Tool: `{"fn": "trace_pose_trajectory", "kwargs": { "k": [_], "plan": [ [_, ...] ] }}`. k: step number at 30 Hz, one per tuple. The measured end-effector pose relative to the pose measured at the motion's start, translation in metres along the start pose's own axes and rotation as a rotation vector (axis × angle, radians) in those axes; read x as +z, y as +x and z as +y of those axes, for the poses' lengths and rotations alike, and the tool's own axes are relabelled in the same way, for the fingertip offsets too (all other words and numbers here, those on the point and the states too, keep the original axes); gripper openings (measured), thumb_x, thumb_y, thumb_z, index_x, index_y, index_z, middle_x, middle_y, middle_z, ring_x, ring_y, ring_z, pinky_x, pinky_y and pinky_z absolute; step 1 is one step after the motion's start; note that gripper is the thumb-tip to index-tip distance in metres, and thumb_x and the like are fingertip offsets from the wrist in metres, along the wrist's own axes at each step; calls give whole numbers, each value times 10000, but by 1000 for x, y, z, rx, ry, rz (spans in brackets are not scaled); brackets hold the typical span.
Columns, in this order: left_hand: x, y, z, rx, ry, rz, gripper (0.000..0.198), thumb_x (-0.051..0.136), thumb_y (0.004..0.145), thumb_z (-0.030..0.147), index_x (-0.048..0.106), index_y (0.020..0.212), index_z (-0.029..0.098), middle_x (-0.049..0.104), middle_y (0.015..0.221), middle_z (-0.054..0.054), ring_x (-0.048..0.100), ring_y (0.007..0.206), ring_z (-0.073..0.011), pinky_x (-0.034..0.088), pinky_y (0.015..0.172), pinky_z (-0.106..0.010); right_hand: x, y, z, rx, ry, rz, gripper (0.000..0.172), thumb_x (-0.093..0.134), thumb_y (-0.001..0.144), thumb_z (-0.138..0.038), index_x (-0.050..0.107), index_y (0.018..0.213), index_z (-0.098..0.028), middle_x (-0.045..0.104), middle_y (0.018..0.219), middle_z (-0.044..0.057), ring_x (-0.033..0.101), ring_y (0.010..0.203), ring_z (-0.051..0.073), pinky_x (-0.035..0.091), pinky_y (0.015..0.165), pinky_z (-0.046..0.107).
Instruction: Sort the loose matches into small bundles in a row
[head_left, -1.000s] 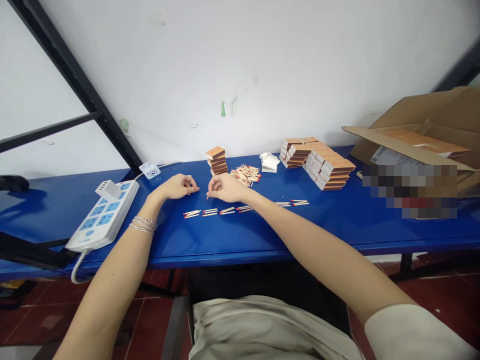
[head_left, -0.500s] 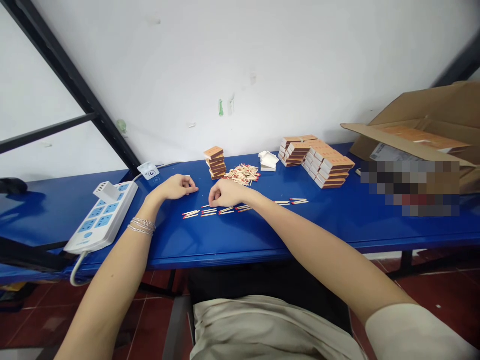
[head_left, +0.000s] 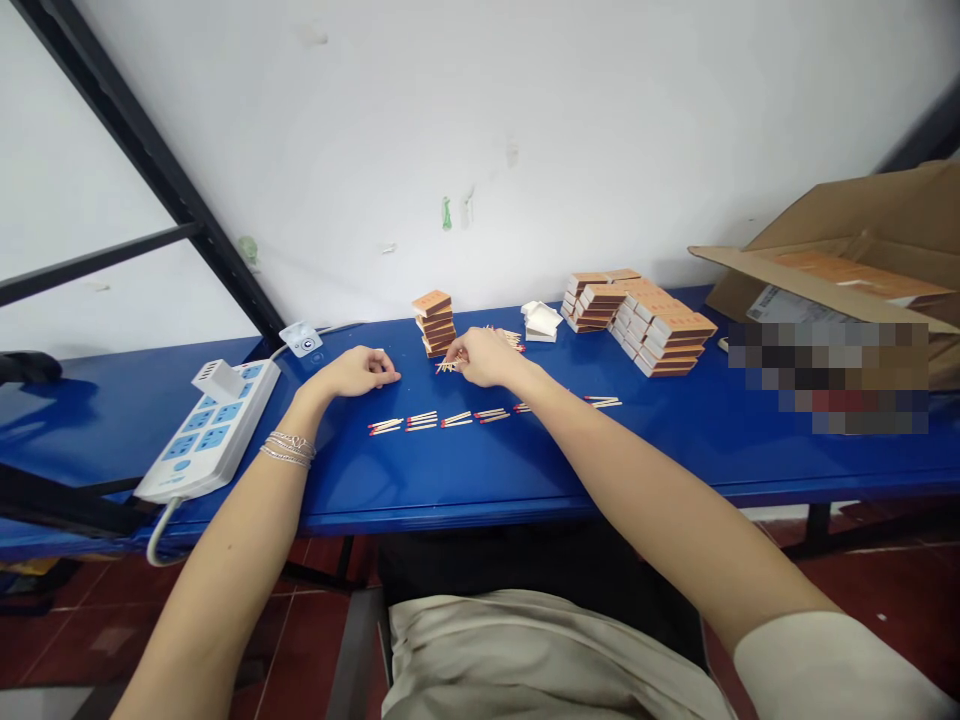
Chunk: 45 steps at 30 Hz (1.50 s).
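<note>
My right hand (head_left: 484,357) is at the heap of red-tipped matches (head_left: 508,336), its fingertips pinched on matches at the heap's left edge and covering much of the heap. To the left, my left hand (head_left: 365,372) rests over the blue table with curled fingers pressed together; whatever they may hold is too small to make out. In front of both hands runs a row of small match groups (head_left: 421,421), heads pointing left. My right forearm hides part of that row. Just behind the right hand stands a short, uneven stack of matchboxes (head_left: 433,322).
White empty matchbox trays (head_left: 541,321) lie behind the heap. A big block of stacked matchboxes (head_left: 660,325) stands right of them, beside an open cardboard box (head_left: 810,225). A white power strip (head_left: 217,430) lies at the left on the blue table (head_left: 450,490).
My right hand has moved from above the row of match groups back to the heap, uncovering another group in the row. My left hand has stayed nearly still.
</note>
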<state>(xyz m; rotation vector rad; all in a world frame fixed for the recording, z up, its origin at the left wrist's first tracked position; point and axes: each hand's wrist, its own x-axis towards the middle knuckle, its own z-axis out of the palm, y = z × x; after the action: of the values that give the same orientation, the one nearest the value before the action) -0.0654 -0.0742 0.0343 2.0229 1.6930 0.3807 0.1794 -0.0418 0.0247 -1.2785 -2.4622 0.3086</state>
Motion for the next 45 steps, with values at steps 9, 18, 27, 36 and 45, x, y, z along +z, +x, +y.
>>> {"fn": "trace_pose_trajectory", "kwargs": {
  "k": [9, 18, 27, 36, 45],
  "plan": [
    [0, 0, 0, 6, -15, -2, 319, 675, 676, 483, 664, 759, 175, 646, 637, -27, 565, 586, -150, 428, 558, -265, 10, 4, -4, 20, -68, 32, 212, 597, 791, -134, 736, 946, -172, 692, 1097, 136, 628, 1028, 283, 356, 994, 458],
    [-1, 1, -2, 2, -22, -2, 310, 685, 677, 468, 671, 764, 171, 643, 628, -24, 556, 574, -146, 422, 551, -263, -4, 1, -1, 27, 102, 59, 143, 627, 740, -129, 742, 808, -178, 742, 886, 86, 665, 856, 225, 456, 827, 341],
    [0, 1, -3, 2, -28, -5, 316, 687, 677, 476, 659, 756, 170, 635, 632, -21, 551, 578, -144, 420, 555, -263, -29, -13, -5, -126, 164, -367, 148, 670, 655, -74, 760, 708, -179, 742, 764, 34, 659, 720, 167, 463, 635, 265],
    [0, 2, -4, 2, -42, -1, 314, 688, 678, 466, 660, 767, 165, 624, 619, -14, 544, 572, -142, 421, 557, -264, -33, -14, -5, -65, 53, -322, 169, 655, 698, -162, 746, 837, -190, 739, 900, 52, 655, 836, 199, 455, 770, 307],
    [0, 4, -7, 6, -54, -7, 310, 692, 674, 458, 664, 774, 166, 633, 618, -18, 552, 573, -147, 417, 547, -265, -7, 1, 6, 82, -128, -56, 157, 625, 764, -210, 710, 895, -196, 720, 998, 97, 630, 976, 278, 381, 914, 432]
  ]
}}
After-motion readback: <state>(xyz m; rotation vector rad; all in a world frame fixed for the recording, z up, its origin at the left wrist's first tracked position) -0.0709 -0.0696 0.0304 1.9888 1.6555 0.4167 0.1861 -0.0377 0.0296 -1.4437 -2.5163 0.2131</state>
